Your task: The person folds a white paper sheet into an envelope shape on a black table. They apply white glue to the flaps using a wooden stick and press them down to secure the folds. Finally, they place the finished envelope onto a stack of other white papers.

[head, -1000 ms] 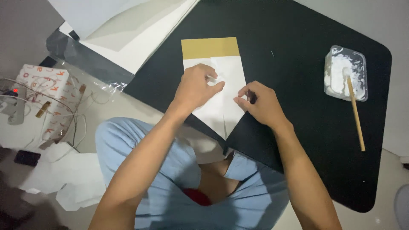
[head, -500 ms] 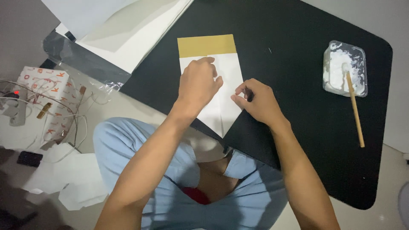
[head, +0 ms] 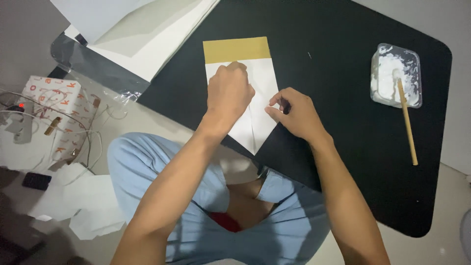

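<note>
Left hand [head: 229, 92] laid palm-down on the white folded paper [head: 260, 105], fingers curled loosely and knuckles raised, fingertips pressing near the line where white meets the tan band [head: 236, 49] along the top; forearm slanting up from the lower left across a light-blue trouser leg. Right hand [head: 293, 114] resting at the paper's right edge, thumb and forefinger drawn together as if pinching that edge, other fingers tucked under; whether paper sits between the fingertips cannot be told. Paper lying flat on the black mat [head: 343, 73], near its front edge, lower corner reaching the mat's border. To the right on the mat, well apart from both hands, a clear rectangular tub [head: 387, 64] of white paste with a wooden stick [head: 408, 130] leaning out of it. Upper left, large white sheets [head: 147, 29] overlapping the mat's corner. On the floor at far left, a white box with orange printed marks [head: 54, 105], draped with thin wires, beside crumpled white paper [head: 78, 206]. Compared with half a second ago: left hand moved up the sheet toward the tan band, right hand shifted slightly upward along the right edge, paper and tub in the same places.
</note>
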